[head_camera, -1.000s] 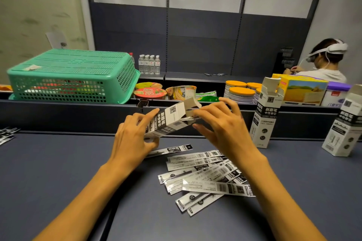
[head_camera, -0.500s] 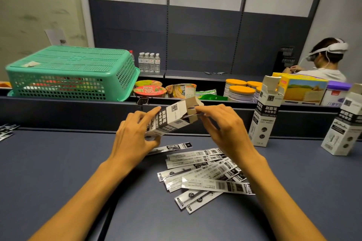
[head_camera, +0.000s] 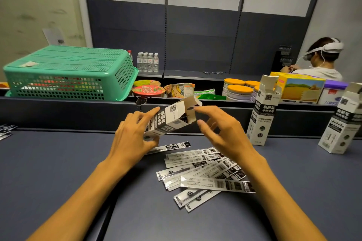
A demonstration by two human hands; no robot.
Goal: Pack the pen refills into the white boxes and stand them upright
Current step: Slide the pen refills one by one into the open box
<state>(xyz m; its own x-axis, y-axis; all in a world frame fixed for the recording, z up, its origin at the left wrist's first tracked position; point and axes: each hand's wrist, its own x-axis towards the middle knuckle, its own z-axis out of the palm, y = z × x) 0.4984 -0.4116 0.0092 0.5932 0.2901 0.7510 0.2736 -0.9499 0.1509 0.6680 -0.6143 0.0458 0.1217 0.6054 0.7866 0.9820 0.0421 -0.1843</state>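
Box (head_camera: pixel 172 119) gripped tilted by left hand (head_camera: pixel 135 137), mouth turned toward right hand (head_camera: pixel 221 133) for loading; right fingers loosely curled, empty. Refills (head_camera: pixel 203 174) heaped just below.

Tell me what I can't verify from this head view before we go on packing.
- Inside of the held box: how many refills it holds; its walls hide them.
- Right hand: pinching the flap or only near it, unclear.
- Far-right box: cut off by the frame edge.
- Pile of refills: count unclear, they overlap and the right forearm covers some.
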